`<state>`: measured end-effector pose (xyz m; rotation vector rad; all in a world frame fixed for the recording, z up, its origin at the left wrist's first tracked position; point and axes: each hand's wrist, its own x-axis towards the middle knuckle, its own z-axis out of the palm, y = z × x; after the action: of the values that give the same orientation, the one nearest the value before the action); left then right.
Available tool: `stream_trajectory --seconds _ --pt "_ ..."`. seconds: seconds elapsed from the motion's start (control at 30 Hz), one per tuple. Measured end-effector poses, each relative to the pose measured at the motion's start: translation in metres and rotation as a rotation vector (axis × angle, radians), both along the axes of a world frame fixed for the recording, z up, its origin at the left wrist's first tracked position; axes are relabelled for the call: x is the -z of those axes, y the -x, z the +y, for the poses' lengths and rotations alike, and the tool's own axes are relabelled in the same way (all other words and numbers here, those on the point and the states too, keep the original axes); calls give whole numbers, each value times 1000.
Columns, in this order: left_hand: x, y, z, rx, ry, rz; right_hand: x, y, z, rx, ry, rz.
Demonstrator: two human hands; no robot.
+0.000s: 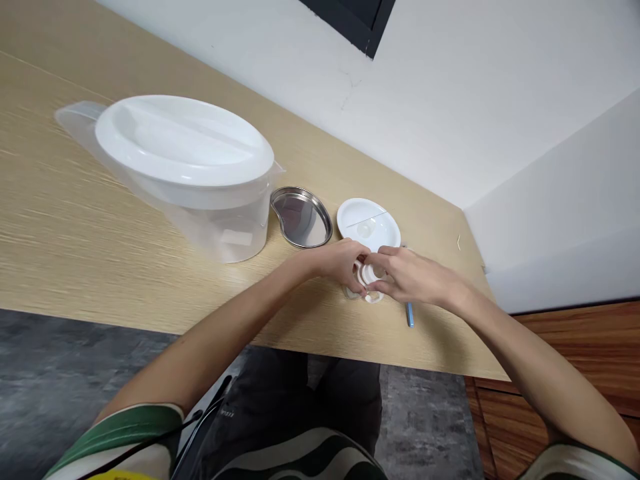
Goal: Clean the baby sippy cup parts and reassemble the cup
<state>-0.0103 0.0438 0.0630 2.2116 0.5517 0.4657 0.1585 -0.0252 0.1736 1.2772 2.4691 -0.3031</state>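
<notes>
My left hand [347,263] is wrapped round a small white bottle [369,275], which has a ribbed white neck. From the right, my right hand [400,272] closes its fingers at the bottle's top; a small round piece shows between thumb and fingers, too small to name. Just below the hands, a white ring-like piece [373,297] lies on the table. Behind them sits a white plate [377,230] with a thin stick across it and a small clear item inside. A kidney-shaped metal tray [304,219] rests left of the plate.
A large clear pitcher [220,220] with a white lid stands on the wooden table [125,253] at the left. A blue pen-like item [410,315] lies right of my hands. A thin pale strip [459,242] lies near the right edge. The wall rises behind.
</notes>
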Motion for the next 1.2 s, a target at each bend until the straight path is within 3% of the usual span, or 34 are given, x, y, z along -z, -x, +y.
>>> stream_trajectory --seconds 0.23,0.4,0.53,0.8,1.0,1.13,1.2 --pt "4 -1 2 5 -25 -33 19 20 -5 219 -236 -184" --pt "7 0 2 29 19 -59 0 19 -17 241 -195 -195" --pt "9 1 2 37 16 -70 -8 10 -21 160 -86 -108" --pt "15 -2 4 11 -8 -80 18 -3 -11 -34 -92 -53" --pt "14 -3 7 12 -43 -52 7 -13 7 -245 53 43" --pt "15 -2 6 -2 -1 -53 6 -15 14 -355 61 -30" --pt "16 -2 6 8 20 -74 13 -11 13 -305 23 -123"
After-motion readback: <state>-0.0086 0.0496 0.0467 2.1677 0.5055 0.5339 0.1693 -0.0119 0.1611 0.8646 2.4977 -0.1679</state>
